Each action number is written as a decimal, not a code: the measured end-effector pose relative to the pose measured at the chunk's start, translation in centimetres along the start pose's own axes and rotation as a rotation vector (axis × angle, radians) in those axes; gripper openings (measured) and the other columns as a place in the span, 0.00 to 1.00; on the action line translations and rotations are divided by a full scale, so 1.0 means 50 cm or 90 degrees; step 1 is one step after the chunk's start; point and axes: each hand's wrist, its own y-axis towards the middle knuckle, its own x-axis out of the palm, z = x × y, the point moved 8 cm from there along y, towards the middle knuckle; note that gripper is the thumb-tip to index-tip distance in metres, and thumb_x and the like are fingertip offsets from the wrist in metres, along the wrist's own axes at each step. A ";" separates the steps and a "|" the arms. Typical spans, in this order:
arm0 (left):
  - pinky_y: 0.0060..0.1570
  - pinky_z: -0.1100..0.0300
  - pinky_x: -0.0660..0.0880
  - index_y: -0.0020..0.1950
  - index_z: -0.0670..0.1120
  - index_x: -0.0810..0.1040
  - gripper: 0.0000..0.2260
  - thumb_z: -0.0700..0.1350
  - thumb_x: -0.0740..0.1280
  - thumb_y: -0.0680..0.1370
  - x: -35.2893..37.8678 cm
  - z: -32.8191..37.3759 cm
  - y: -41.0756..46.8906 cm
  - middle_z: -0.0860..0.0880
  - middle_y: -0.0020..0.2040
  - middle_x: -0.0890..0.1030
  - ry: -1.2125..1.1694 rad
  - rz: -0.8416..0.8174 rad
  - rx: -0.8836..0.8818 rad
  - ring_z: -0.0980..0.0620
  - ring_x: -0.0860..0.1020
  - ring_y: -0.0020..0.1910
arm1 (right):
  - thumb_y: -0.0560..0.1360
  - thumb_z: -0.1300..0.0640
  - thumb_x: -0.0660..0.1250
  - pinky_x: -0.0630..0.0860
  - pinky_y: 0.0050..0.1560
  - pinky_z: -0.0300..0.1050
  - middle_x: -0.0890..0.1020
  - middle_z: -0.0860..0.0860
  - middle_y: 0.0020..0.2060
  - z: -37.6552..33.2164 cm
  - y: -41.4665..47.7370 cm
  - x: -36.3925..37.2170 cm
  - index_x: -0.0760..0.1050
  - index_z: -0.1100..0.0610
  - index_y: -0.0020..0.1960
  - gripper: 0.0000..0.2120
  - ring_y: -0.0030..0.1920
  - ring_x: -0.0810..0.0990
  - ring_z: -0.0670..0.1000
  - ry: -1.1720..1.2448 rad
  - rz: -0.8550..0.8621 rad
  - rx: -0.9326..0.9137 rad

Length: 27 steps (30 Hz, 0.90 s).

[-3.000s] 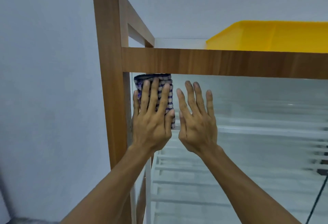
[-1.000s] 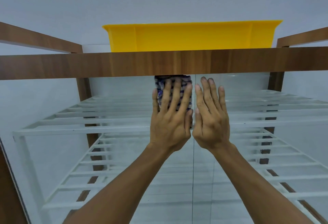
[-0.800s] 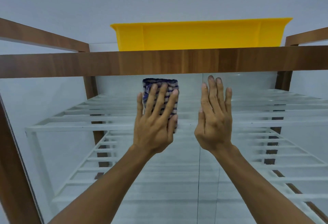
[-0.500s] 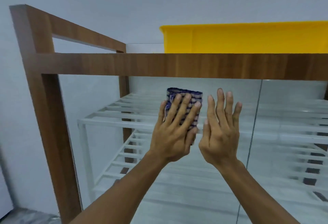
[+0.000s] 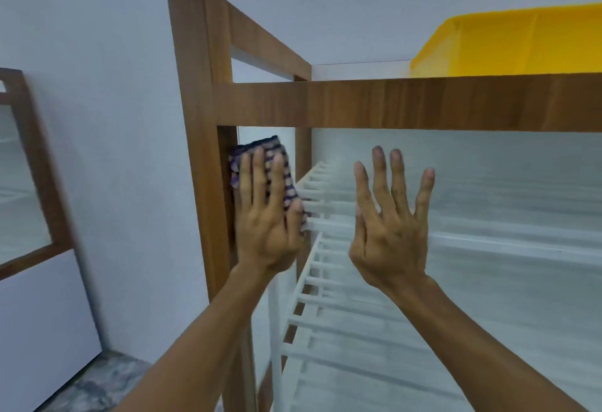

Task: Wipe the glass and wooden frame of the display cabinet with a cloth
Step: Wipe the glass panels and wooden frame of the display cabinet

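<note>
The display cabinet has a brown wooden frame [image 5: 391,103] and a front glass pane [image 5: 488,190] with white slatted shelves behind it. My left hand [image 5: 265,216] presses a folded purple-and-white checked cloth [image 5: 280,163] flat against the glass, right beside the left wooden post [image 5: 198,150] and just under the top rail. Its fingers are straight and lie over the cloth. My right hand [image 5: 391,225] rests flat on the glass to the right, fingers spread, with nothing in it.
A yellow plastic tub [image 5: 514,43] stands on top of the cabinet at the right. A second wood-framed glass piece [image 5: 35,167] leans against the grey wall at the left. Marbled floor [image 5: 94,385] shows at the lower left.
My left hand has slid the cloth leftward along the glass from the pane's middle to the left post. My right hand followed, and its fingers have spread wider.
</note>
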 end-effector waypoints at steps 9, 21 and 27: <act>0.80 0.37 0.51 0.84 0.44 0.51 0.28 0.54 0.51 0.86 0.038 0.067 -0.072 0.39 0.83 0.55 -0.034 0.003 -0.006 0.38 0.50 0.83 | 0.77 0.63 0.63 0.48 0.79 0.67 0.61 0.62 0.79 0.007 -0.029 -0.007 0.63 0.61 0.79 0.30 0.80 0.56 0.63 0.011 -0.011 -0.021; 0.80 0.37 0.50 0.83 0.44 0.54 0.28 0.54 0.53 0.86 0.093 0.330 -0.051 0.41 0.83 0.54 -0.050 -0.014 0.132 0.43 0.45 0.84 | 0.85 0.55 0.52 0.51 0.78 0.70 0.59 0.62 0.79 0.232 -0.123 -0.115 0.58 0.61 0.79 0.24 0.81 0.53 0.59 -0.097 0.005 0.043; 0.81 0.38 0.48 0.83 0.44 0.54 0.28 0.54 0.55 0.86 0.124 0.456 -0.044 0.43 0.83 0.52 -0.070 -0.021 0.153 0.43 0.45 0.84 | 0.85 0.54 0.53 0.50 0.78 0.70 0.58 0.63 0.79 0.343 -0.156 -0.182 0.58 0.59 0.80 0.25 0.81 0.53 0.61 -0.144 -0.012 0.061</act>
